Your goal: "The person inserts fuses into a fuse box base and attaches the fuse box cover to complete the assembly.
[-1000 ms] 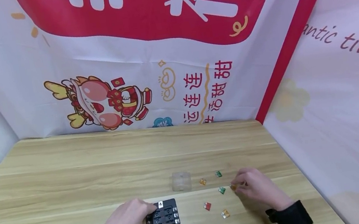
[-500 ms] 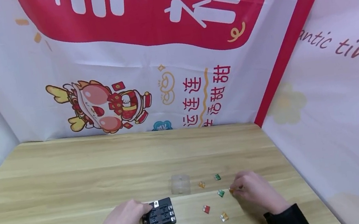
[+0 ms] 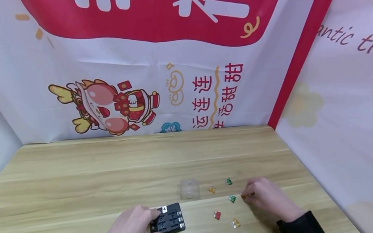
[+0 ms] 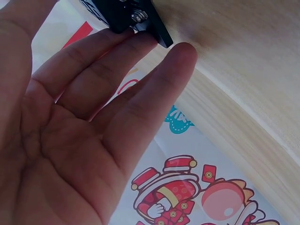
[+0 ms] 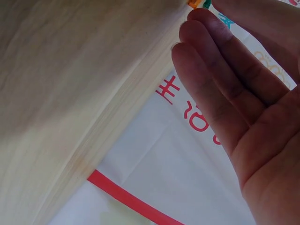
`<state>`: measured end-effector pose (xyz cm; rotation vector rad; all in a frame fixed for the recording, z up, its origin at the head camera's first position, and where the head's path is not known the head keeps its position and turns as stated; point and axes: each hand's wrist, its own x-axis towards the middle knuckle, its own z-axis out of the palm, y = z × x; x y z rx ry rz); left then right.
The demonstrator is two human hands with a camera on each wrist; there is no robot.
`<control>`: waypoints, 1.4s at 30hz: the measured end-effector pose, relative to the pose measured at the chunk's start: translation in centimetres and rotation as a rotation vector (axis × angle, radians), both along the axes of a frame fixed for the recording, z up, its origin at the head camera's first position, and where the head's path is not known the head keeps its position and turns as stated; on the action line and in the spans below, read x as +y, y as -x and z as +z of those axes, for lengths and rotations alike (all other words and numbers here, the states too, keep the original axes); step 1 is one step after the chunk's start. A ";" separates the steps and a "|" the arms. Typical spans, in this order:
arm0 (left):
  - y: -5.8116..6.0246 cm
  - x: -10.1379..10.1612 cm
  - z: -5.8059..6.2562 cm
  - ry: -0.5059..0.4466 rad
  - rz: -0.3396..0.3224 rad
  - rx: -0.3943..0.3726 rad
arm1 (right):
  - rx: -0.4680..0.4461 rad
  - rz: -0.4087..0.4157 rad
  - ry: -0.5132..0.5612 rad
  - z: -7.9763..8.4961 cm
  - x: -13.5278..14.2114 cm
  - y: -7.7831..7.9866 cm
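Note:
My left hand (image 3: 131, 230) grips a black fuse box (image 3: 168, 219) by its left end, thumb on the near side and fingers on the far side. In the left wrist view only one corner of the fuse box (image 4: 140, 18) shows, at the fingertips. On the right, my right hand (image 3: 270, 200) pinches a small orange blade fuse (image 3: 244, 196) between thumb and fingertips, low over the table. The right wrist view catches just a bit of that orange fuse (image 5: 193, 3) at its top edge. Between the hands lie a red blade fuse (image 3: 217, 215) and a green blade fuse (image 3: 232, 199).
A clear plastic cover (image 3: 189, 189) lies beyond the fuse box. Near it are an orange fuse (image 3: 212, 189) and another green fuse (image 3: 228, 181). One more orange fuse (image 3: 235, 223) lies closer to me. Printed cloth (image 3: 169, 95) hangs behind the wooden table (image 3: 73, 180).
The fuse box has shifted slightly away from me and turned a little in the left hand. The orange fuse stays in the right hand's pinch, which has barely moved. The head view sways slightly.

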<state>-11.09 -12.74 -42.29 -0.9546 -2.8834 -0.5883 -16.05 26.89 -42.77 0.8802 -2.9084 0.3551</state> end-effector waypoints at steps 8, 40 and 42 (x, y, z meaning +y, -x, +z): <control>0.1 -0.1 0.1 -0.008 -0.007 -0.015 | 0.031 0.000 -0.005 0.0 0.0 0.1; -0.3 0.2 0.1 -0.004 -0.013 0.007 | 0.048 -0.009 -0.036 -0.4 0.1 0.0; -0.3 0.2 0.0 -0.003 -0.012 0.010 | 0.050 -0.018 -0.042 -0.4 0.0 0.0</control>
